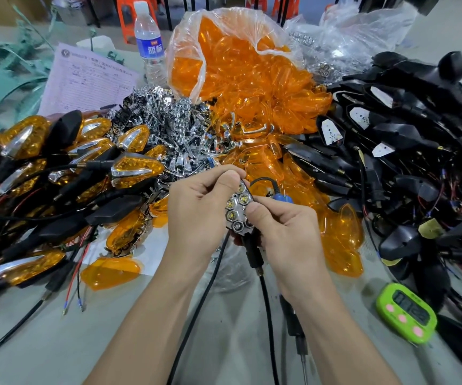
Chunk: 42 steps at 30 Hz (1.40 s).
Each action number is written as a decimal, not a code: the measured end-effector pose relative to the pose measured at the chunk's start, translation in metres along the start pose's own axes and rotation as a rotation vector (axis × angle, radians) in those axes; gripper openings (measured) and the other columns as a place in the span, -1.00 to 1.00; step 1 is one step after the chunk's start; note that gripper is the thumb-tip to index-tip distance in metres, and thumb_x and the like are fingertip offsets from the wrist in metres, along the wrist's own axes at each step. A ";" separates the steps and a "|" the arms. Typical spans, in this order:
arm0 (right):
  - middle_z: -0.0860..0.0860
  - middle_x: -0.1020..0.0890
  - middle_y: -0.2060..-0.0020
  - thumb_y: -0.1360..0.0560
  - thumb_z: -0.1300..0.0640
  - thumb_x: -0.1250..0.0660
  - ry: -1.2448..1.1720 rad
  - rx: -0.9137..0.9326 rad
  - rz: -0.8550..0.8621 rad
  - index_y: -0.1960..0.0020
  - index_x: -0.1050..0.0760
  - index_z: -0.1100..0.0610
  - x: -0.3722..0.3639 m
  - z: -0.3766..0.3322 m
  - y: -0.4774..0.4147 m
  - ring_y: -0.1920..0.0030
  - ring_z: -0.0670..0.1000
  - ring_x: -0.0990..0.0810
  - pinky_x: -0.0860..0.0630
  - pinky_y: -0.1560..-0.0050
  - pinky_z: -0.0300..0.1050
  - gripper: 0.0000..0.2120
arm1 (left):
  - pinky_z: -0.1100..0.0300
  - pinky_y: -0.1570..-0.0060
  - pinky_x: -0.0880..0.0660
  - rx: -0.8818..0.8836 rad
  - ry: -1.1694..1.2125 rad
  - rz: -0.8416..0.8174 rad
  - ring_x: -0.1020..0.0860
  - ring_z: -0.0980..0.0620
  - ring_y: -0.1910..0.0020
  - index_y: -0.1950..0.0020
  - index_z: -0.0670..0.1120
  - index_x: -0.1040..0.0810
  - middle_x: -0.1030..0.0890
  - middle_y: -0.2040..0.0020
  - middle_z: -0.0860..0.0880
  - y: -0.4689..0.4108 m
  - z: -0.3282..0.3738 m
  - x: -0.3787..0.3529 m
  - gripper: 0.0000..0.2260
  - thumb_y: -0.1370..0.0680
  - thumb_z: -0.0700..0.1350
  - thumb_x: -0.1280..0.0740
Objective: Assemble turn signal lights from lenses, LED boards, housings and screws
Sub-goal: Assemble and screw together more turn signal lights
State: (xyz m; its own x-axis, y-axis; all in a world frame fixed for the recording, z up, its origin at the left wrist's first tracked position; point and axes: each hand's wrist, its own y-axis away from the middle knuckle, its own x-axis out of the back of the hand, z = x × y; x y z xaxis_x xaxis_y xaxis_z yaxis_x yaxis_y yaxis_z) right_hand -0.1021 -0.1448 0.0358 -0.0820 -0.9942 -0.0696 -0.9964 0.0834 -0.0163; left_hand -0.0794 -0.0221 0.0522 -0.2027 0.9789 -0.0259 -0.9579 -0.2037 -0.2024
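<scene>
**Grey table**, seen from above, with parts in heaps.

Far right: a tangled heap of black plastic housings, some showing white boards inside, with red and black wires trailing toward the near edge.

Far centre: a clear plastic bag, open at the top, spilling translucent orange lenses down toward the hands.

Left: a pile of finished orange-and-black turn signal lights.

Between that pile and the lenses: a mound of chrome reflector pieces.

Far left: a printed paper sheet, with a clear water bottle upright just beyond it.

Near centre: the left hand and right hand meet above the table and together hold one chrome honeycomb reflector plate. The plate lies between the hands with its cells facing up.
- The left hand's curled fingers pinch the plate's far-left edge.
- The right hand's thumb presses on its near-right corner, the other fingers curled beneath.
- A black stem hangs from under the plate.
- A black cable runs from there toward the near edge.

Near right: a lime-green digital timer with pink buttons lies flat. A dark slender tool lies beside the right forearm.
</scene>
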 end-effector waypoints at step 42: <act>0.06 -0.77 0.17 -0.44 0.27 -0.44 -0.003 -0.032 -0.124 -0.06 -0.75 0.05 0.001 0.001 0.004 0.18 0.04 -0.71 -0.64 -0.04 0.37 -0.74 | 0.08 0.11 -0.57 0.156 0.090 -0.065 -0.59 -0.02 0.18 0.14 -0.03 -0.75 -0.67 0.20 -0.12 -0.001 -0.008 0.007 -0.85 -0.57 -0.17 -0.40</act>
State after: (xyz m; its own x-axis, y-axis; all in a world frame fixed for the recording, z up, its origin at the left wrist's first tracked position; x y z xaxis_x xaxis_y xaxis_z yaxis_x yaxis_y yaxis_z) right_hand -0.1059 -0.1458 0.0343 0.0414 -0.9965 -0.0725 -0.9991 -0.0420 0.0066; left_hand -0.0781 -0.0150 0.0443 -0.1266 0.9862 -0.1068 -0.9898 -0.1327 -0.0526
